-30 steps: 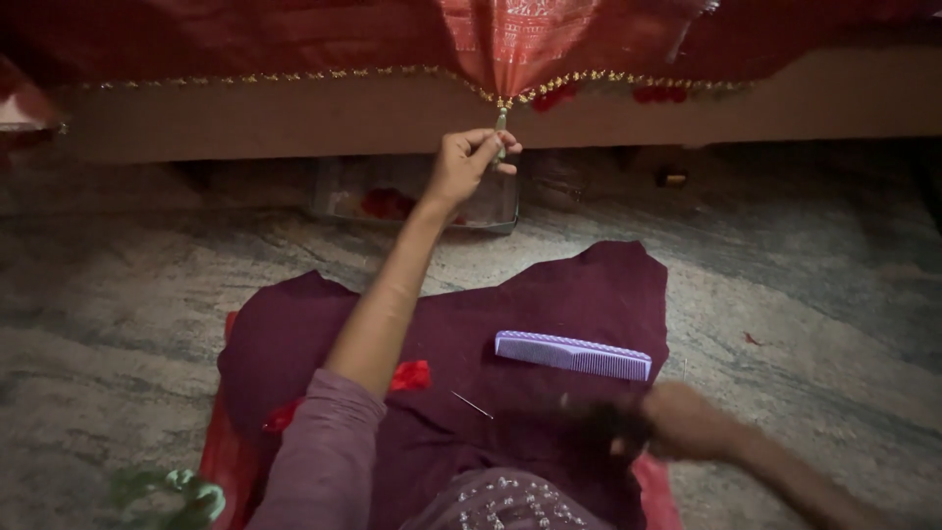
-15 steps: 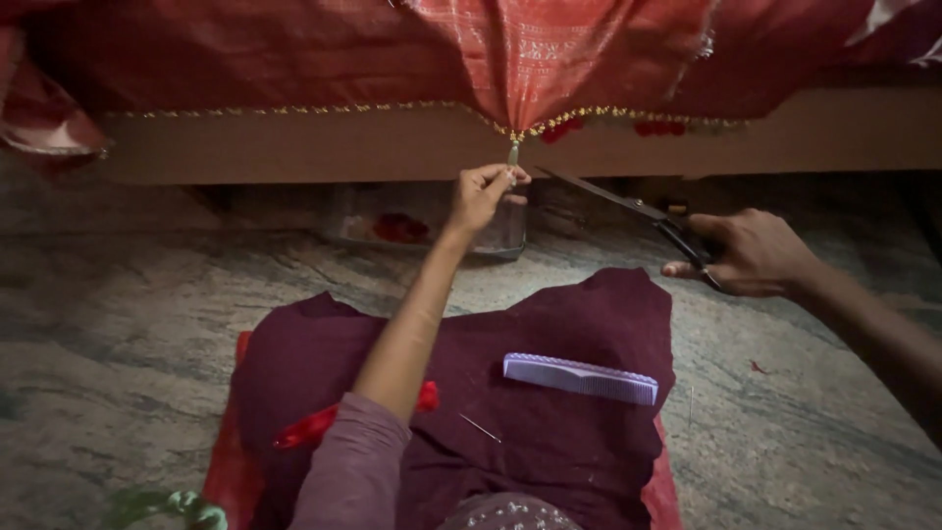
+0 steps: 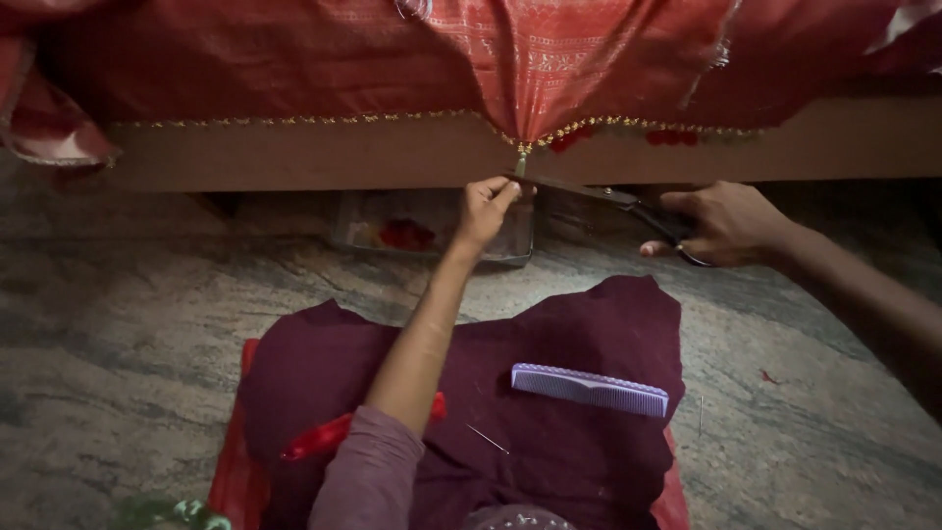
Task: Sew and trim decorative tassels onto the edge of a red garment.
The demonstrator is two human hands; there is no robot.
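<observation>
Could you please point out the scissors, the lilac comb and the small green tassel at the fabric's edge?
scissors (image 3: 628, 204): head view, on the dark pivot between blades and handles.
lilac comb (image 3: 589, 389): head view, middle of its spine.
green tassel (image 3: 521, 163): head view, on its hanging threads above the left hand (image 3: 486, 211).

A speckled grey stone floor spreads below a long wooden bed frame, whose underside lies in dim shadow.

Bare floor beside comb, seemingly.
</observation>
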